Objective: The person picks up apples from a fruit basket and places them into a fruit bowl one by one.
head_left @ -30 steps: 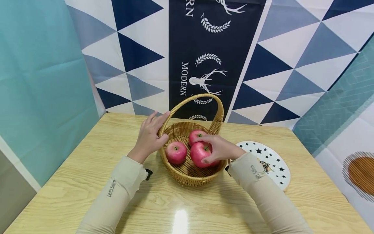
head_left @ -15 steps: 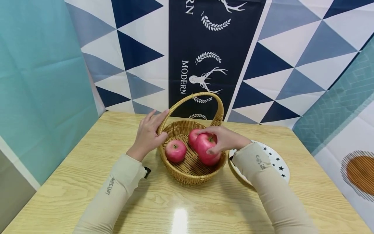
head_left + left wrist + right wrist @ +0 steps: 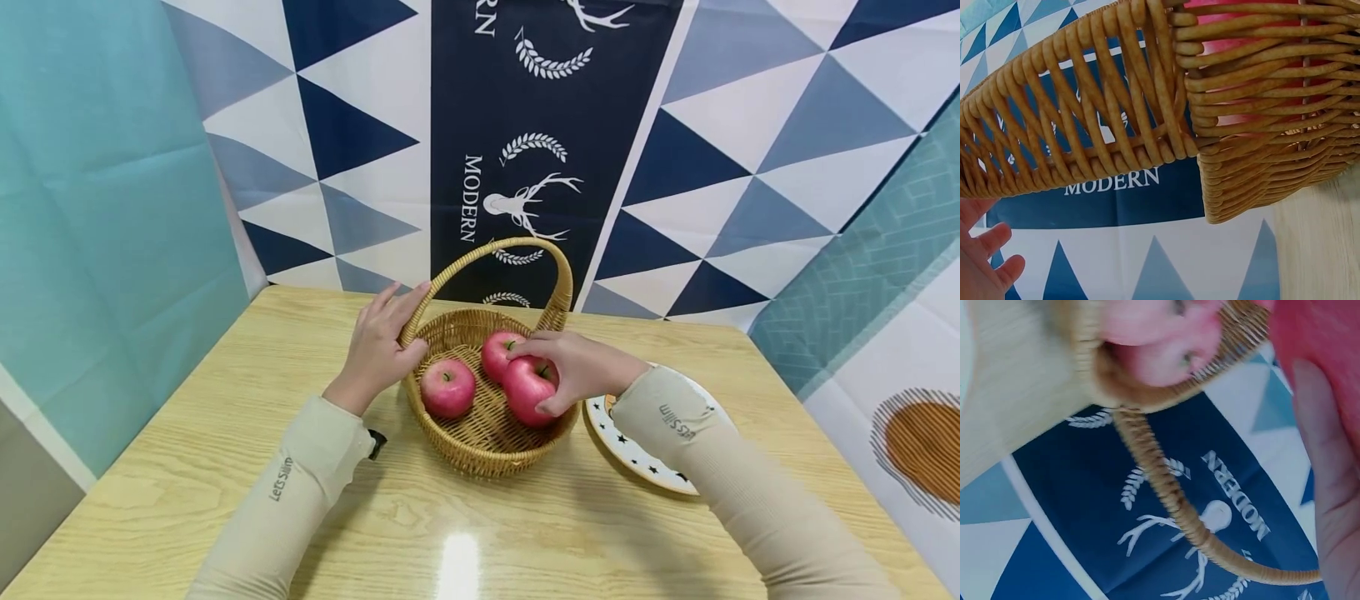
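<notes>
A round wicker basket [image 3: 491, 458] with a tall arched handle [image 3: 558, 283] stands on the table. Inside it, a pink-red apple [image 3: 447, 388] sits at the left and another apple [image 3: 497, 354] toward the back. My right hand [image 3: 588, 367] holds a third apple [image 3: 527, 392] between thumb and fingers, at the basket's right side. That apple [image 3: 1329, 337] fills the upper right of the right wrist view, with my thumb pressed on it. My left hand [image 3: 378, 342] rests against the handle's left base, fingers fairly straight. In the left wrist view, its visible fingers [image 3: 994, 240] are spread apart.
A white oval board or plate with black stars [image 3: 645, 458] lies right of the basket, partly under my right forearm. Bare wood tabletop [image 3: 360, 533] lies in front. A patterned cloth backdrop [image 3: 367, 192] stands close behind the basket.
My right hand and the apple it holds have shifted to the right, uncovering more of the back apple. The left hand stays at the handle, and the basket is nearly still.
</notes>
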A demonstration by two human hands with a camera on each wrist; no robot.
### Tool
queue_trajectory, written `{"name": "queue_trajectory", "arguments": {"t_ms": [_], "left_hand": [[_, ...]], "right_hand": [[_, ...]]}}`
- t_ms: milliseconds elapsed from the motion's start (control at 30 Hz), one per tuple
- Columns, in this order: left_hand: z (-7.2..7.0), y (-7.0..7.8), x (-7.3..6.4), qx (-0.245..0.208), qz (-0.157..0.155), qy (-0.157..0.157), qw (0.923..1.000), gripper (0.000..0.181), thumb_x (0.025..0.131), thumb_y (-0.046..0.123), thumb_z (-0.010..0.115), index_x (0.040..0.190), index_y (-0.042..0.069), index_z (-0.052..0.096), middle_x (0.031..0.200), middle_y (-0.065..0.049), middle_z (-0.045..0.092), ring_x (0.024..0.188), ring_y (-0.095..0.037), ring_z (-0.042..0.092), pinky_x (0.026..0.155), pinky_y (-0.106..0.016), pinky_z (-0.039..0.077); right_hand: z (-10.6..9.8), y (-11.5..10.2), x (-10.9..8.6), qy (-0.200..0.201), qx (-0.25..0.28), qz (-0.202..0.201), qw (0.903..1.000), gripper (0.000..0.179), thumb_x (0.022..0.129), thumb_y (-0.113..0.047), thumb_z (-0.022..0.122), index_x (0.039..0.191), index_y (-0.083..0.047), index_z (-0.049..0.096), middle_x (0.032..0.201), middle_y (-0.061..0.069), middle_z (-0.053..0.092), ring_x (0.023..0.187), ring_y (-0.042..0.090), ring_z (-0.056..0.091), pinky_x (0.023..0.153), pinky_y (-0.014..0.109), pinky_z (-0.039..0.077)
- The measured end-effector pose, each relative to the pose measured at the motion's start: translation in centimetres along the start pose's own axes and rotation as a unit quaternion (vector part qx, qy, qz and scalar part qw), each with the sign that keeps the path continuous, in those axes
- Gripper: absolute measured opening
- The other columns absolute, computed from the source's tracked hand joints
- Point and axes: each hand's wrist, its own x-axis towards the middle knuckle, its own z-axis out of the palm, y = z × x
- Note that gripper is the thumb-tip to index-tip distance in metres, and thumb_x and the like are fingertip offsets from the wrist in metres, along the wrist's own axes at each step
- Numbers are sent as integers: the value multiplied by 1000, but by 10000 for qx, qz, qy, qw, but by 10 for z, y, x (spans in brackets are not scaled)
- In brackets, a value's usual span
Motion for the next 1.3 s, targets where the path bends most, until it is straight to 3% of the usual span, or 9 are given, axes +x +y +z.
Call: {"name": "queue_trajectory", "arguments": {"t_ms": [400,667,933,1300], "left_hand": [[4,-2,0,-71,141,216,9996,64,73,11,53,137,7,51,118,-20,63,127,-42,42,101,-60,29],[3,-3,-1,-8,143,167,9998,64,73,13,54,137,7,50,114,-20,64,127,-43,42,101,-61,29],[2,-2,-1,35,78,52,9999,66,73,12,56,138,8,49,114,-19,64,129,-41,40,102,-60,28],[1,1,-2,5,17,56,10000,65,73,13,55,138,8,49,115,-20,64,129,-41,40,102,-61,28]], "right_hand": [[2,6,-8,57,242,23,9997,64,68,-35,72,124,-6,61,116,11,61,101,26,56,79,37,51],[5,13,-16,317,322,-64,9990,63,66,-32,73,121,-4,62,116,10,61,101,24,56,81,38,51],[2,23,-34,347,370,375,9980,66,68,-34,74,124,-3,59,118,12,60,102,27,57,79,37,52],[2,38,-51,573,442,521,9960,63,67,-30,73,122,-2,61,114,11,62,99,25,57,73,30,52]]}}
